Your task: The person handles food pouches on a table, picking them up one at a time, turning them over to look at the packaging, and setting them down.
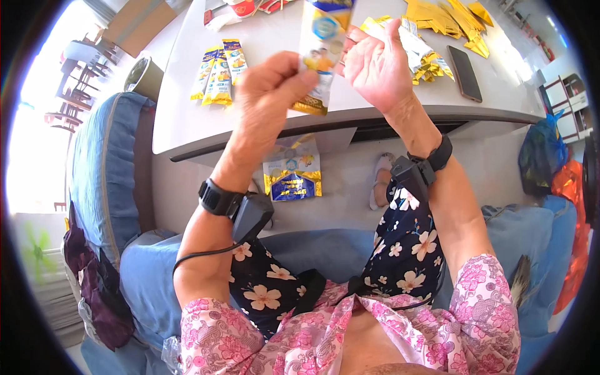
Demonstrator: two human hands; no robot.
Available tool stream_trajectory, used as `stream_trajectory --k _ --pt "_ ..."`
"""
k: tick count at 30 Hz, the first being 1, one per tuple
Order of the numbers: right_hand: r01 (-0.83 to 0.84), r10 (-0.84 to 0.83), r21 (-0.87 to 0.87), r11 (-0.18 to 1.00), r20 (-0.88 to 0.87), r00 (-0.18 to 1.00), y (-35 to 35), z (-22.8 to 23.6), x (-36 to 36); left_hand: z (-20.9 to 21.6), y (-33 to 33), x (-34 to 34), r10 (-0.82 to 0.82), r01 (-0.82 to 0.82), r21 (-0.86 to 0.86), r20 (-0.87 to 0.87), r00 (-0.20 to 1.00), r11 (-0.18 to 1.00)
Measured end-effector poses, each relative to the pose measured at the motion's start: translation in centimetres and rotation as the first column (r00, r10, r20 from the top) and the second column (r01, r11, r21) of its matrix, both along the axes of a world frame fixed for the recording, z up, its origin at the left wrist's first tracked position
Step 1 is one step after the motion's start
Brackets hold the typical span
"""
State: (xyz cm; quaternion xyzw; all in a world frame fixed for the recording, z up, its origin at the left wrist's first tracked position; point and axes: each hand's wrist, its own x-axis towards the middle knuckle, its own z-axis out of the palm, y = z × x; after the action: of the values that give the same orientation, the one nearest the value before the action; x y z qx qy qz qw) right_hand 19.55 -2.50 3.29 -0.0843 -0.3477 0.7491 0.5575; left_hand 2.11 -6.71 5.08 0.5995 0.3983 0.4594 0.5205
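My left hand [269,87] pinches a long, narrow sachet [322,62] between thumb and fingers, above the white table. The sachet is white, blue and gold, stands nearly upright, and its top runs out of the picture. Just to its right, my right hand [378,65] is open with the palm turned up. Its fingertips are close to the sachet's edge; whether they touch it I cannot tell. Several similar sachets [219,75] lie together on the table left of my left hand. Beyond my right hand are crumpled white and gold wrappers [425,59].
A dark phone [464,74] lies near the right edge of the table [181,125]. Flat golden pieces [440,15] and a red cup [242,6] are farther back. Below the table edge is a printed pouch [292,172]. A blue sofa [103,181] surrounds me; a bin [145,78] stands left.
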Motion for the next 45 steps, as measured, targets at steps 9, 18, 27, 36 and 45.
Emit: stream_trajectory --k 9,18,27,36,45 --pt "0.062 -0.062 -0.026 0.998 0.022 0.998 0.0 0.3 0.4 1.1 -0.8 0.3 -0.035 0.027 0.033 0.26 0.965 0.999" --pt "0.121 -0.124 0.048 0.992 0.065 0.99 -0.6 0.1 -0.9 -2.0 0.7 -0.2 -0.022 0.02 0.045 0.037 0.999 0.999" --pt "0.302 -0.315 0.089 0.949 0.24 0.918 -0.2 -1.0 0.2 -3.5 1.3 -0.4 -0.047 0.047 0.001 -0.162 0.986 0.999" --pt "0.336 -0.4 0.221 0.916 0.581 0.709 -1.4 -1.3 -1.5 -1.9 2.2 -1.3 0.174 -0.155 0.188 -0.093 0.98 0.97" --pt "0.303 -0.481 0.379 0.875 0.597 0.642 -1.3 -2.5 -2.8 -2.2 2.3 -1.7 0.305 -0.18 0.411 -0.26 0.916 0.894"
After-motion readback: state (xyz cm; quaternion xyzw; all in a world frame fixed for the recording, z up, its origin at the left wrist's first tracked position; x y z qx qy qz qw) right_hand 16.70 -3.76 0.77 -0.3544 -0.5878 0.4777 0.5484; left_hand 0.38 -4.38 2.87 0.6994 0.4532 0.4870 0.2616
